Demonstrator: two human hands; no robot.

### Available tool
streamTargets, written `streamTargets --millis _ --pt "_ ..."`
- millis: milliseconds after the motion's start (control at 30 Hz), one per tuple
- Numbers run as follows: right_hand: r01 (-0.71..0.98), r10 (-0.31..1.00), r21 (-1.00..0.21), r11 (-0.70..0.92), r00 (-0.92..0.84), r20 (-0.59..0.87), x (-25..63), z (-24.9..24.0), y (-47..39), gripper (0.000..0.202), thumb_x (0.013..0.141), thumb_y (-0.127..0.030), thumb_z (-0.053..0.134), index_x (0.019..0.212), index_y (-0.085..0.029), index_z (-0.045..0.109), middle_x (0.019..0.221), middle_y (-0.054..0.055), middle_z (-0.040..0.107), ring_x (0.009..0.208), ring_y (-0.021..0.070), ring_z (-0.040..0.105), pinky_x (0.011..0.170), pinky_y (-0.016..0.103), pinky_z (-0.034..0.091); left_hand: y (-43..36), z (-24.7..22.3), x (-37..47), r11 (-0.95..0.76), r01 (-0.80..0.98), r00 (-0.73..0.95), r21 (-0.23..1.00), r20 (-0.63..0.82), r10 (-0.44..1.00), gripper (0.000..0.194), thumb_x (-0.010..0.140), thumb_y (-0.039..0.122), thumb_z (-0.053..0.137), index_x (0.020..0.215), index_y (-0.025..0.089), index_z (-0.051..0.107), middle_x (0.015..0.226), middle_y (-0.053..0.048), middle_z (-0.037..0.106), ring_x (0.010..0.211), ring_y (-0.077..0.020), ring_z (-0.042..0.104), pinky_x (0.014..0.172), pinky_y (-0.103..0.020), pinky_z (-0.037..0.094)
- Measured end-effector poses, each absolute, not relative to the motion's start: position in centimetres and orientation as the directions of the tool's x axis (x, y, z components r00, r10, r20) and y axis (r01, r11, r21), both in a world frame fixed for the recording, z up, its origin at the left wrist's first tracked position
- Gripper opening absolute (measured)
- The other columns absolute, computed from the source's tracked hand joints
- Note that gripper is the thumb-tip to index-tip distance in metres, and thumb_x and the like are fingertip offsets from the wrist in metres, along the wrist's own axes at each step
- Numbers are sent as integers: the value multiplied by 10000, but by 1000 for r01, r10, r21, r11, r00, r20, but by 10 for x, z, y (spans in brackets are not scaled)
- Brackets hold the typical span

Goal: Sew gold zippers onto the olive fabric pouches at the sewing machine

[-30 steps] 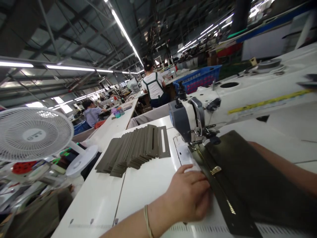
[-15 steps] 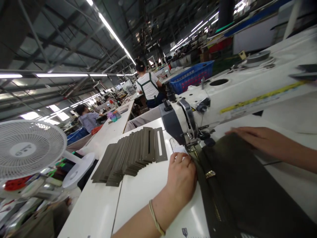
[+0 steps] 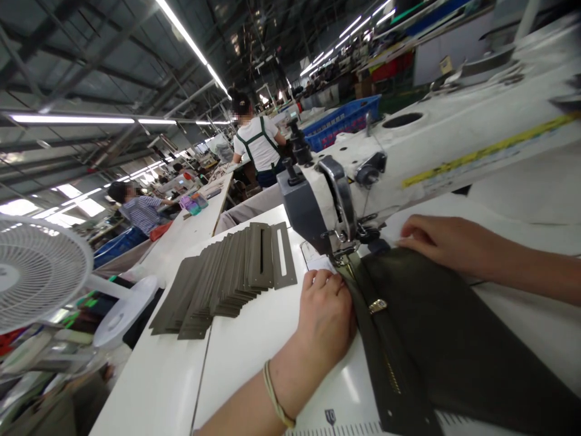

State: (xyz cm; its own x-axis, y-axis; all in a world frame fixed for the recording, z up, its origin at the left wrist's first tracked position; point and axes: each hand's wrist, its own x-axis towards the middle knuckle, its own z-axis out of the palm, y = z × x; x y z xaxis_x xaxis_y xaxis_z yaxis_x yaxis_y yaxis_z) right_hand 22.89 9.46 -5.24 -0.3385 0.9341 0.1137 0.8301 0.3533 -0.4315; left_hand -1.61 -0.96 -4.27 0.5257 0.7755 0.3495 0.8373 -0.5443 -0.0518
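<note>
Olive fabric (image 3: 447, 327) lies between the left grip (image 3: 325, 315), fingers together, and the right grip (image 3: 447, 243), hold unclear.

Gap between stack (image 3: 222, 281) and left hand (image 3: 325, 315)

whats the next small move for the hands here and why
Probably ease the olive panel forward with both hands, left hand guiding the zipper strip, since its top end lies at the presser foot and the zipper trails back.
</note>
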Motion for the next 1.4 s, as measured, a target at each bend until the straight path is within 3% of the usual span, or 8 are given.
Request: streamTargets --millis 100,200,367,500,633,833,933,1400 --pt "859 938 -377 347 -313 150 229 -54 95 319 892 -495 494 780 -207 572 849 114 668 833 267 628 736 379 444 -11 -43 -15 -529 847 513 -56 349 784 95 830 115 592 767 184 608 856 -90 670 862 -262 579 796 -431 490" --pt "892 954 -340 299 -270 131 227 -53 89 363 858 -563 547 767 -211 548 681 73 637 643 258 607 565 345 385 -11 -46 -15 -515 856 496 -49 362 789 104 825 97 583 769 180 611 881 -87 681 874 -265 579 779 -428 487" --pt "827 886 -319 462 -417 202 227 -55 90 152 937 -321 523 874 -217 615 693 9 659 701 203 624 667 303 392 -9 -47 -17 -522 853 485 -4 375 790 99 768 91 591 733 184 592 851 -81 677 832 -257 572 725 -423 468" --pt "765 799 -242 597 -539 266 232 -57 105 219 962 -244 501 777 -210 613 700 7 666 697 181 616 716 306 386 -8 -46 -16 -542 840 509 -31 392 766 114 775 116 589 693 191 565 805 -83 662 803 -259 563 693 -427 453" --pt "768 730 -93 633 -553 403 223 -49 94 203 930 -175 512 756 -170 616 813 112 663 816 265 609 762 396 393 -10 -49 -15 -522 853 463 26 427 777 124 777 97 579 706 196 553 799 -63 659 793 -244 562 702 -416 466" --pt "537 401 -18 844 -606 687 182 -64 47 250 963 -182 452 1023 -137 690 959 122 713 884 227 669 797 367 555 -14 -58 -18 -439 876 258 198 578 774 172 784 88 544 941 152 573 964 -121 646 891 -264 596 758 -432 555" --pt "488 387 -50 871 -621 681 172 -77 42 334 948 -132 437 1203 -113 652 1161 133 708 1075 223 668 929 371 565 -11 -61 -21 -533 821 327 203 599 731 289 798 48 511 1059 139 595 1069 -139 675 973 -254 646 833 -409 589" --pt "491 419 -42 870 -692 588 177 -75 40 379 947 -164 442 1230 -1 636 1255 234 643 1193 280 613 1013 427 523 -2 -57 -26 -694 720 583 3 539 607 236 962 112 478 1070 133 686 1089 -151 740 995 -255 724 877 -414 632"
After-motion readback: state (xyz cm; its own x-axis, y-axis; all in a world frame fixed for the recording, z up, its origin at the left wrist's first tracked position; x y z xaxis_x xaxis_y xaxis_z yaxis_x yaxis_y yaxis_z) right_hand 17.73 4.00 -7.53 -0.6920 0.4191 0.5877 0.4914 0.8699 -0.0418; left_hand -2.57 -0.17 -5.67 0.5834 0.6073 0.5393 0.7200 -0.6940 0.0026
